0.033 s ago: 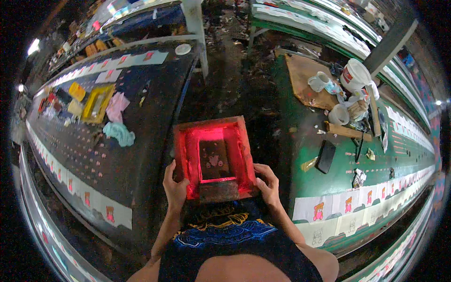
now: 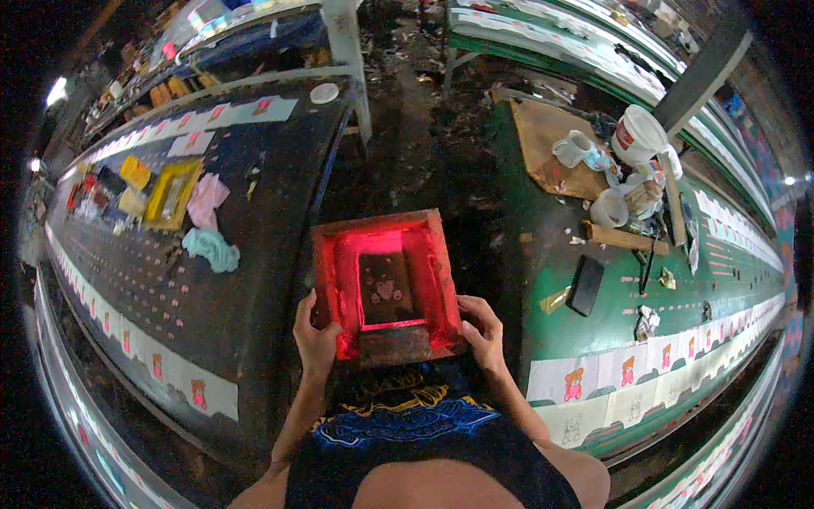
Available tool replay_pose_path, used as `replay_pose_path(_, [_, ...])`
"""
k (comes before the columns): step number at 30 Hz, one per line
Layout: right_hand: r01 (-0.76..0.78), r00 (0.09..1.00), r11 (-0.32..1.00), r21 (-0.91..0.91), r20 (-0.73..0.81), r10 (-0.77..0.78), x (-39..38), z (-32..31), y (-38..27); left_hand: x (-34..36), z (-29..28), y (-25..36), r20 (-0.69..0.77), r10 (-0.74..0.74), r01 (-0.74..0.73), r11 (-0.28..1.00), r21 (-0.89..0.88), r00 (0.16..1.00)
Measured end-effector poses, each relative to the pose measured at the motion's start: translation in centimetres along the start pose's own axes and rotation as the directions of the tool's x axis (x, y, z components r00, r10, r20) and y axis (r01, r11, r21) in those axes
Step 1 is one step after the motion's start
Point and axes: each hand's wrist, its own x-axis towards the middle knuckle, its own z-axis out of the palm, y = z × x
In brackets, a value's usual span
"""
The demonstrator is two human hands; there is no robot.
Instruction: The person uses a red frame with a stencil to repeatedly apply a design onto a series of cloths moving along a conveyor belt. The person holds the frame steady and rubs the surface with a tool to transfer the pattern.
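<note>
I hold a red-stained wooden printing frame (image 2: 383, 284) level in front of my chest, between two long tables. My left hand (image 2: 315, 335) grips its lower left edge and my right hand (image 2: 482, 330) grips its lower right edge. The screen in the frame's middle is dark with a small pale heart-like pattern. A smear of red ink lies along its lower inner edge.
On my left a dark long table (image 2: 170, 280) carries a yellow frame (image 2: 172, 193), pink and teal rags (image 2: 209, 248) and printed cloth pieces. The green table (image 2: 729, 280) on my right bears white buckets (image 2: 638, 136), cups, a wooden board, a black squeegee (image 2: 585, 285) and printed pieces along its edge.
</note>
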Motion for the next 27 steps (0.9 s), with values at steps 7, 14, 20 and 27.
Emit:
replay_pose_path(7, [-0.013, 0.990, 0.999, -0.049, -0.138, 0.006, 8.5, -2.7, -0.3, 10.4, 6.7, 1.2, 0.083, 0.117, -0.120, 0.992, 0.038, 0.990])
replay_pose_path(14, [-0.014, 0.978, 0.999, -0.037, -0.210, 0.005, 21.3, -4.8, 1.2, 23.1, 13.9, 2.7, 0.149, 0.085, -0.073, 0.993, -0.088, 0.985])
replay_pose_path(20, [-0.022, 0.972, 0.996, -0.082, -0.234, 0.003, 36.6, -7.1, 1.1, 37.6, 20.2, 6.2, 0.167, 0.071, -0.055, 0.994, -0.096, 0.983])
replay_pose_path(27, [0.011, 0.960, 1.000, -0.014, -0.279, -0.015, 51.6, -10.0, -1.6, 52.4, 27.0, 10.9, 0.192, 0.205, -0.179, 0.973, -0.146, 0.960])
